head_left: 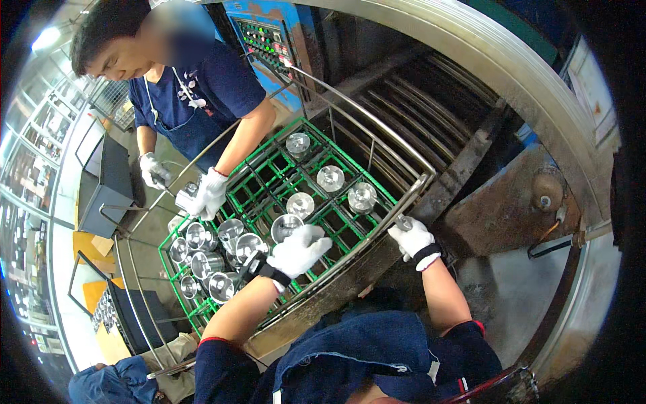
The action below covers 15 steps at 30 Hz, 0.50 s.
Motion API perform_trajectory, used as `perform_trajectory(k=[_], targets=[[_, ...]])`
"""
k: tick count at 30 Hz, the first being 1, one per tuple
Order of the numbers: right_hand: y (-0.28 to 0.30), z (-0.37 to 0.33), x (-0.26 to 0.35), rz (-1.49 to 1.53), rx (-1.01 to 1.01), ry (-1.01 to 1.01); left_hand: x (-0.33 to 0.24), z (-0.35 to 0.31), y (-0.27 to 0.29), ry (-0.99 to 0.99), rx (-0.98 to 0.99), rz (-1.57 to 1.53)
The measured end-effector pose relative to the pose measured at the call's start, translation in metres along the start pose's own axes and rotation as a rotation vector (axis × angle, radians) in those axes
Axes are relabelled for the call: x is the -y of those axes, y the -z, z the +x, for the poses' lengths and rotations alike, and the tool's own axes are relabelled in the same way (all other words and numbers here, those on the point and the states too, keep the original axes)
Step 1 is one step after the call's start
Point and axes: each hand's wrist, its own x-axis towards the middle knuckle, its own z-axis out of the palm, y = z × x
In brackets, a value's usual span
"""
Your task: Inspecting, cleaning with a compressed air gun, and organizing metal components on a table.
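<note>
Over the green wire rack (385, 193), my left hand (299, 252) in a white knit glove has its fingers bent against a clear glass (286, 227) and seems to grip it; part of the glass is hidden behind the glove. My right hand (412, 242), gloved too, is closed at the rack's right front edge, with a small grey thing (404, 223) at its fingertips that I cannot make out. Several clear glasses (201, 264) stand crowded in the rack's left part. Others, such as one glass (362, 197), sit singly in cells on the right.
A co-worker across the rack has one gloved hand (205, 195) at a glass (187, 197). A metal rail (404, 153) runs round the rack. Dark rollers (431, 87) lie beyond it, and a rusty machine plate (518, 195) stands on the right. Grey bins (108, 185) stand far left.
</note>
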Motion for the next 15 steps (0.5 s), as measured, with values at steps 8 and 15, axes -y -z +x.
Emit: perform_trajectory(k=[8, 15], targets=[[0.018, 0.001, -0.059, -0.061, 0.101, 0.195, -0.032, 0.101, -0.052, -0.200, -0.027, 0.459], [0.061, -0.078, -0.137, 0.113, -0.030, -0.117, -0.097, 0.164, -0.081, -0.203, 0.193, 0.998]])
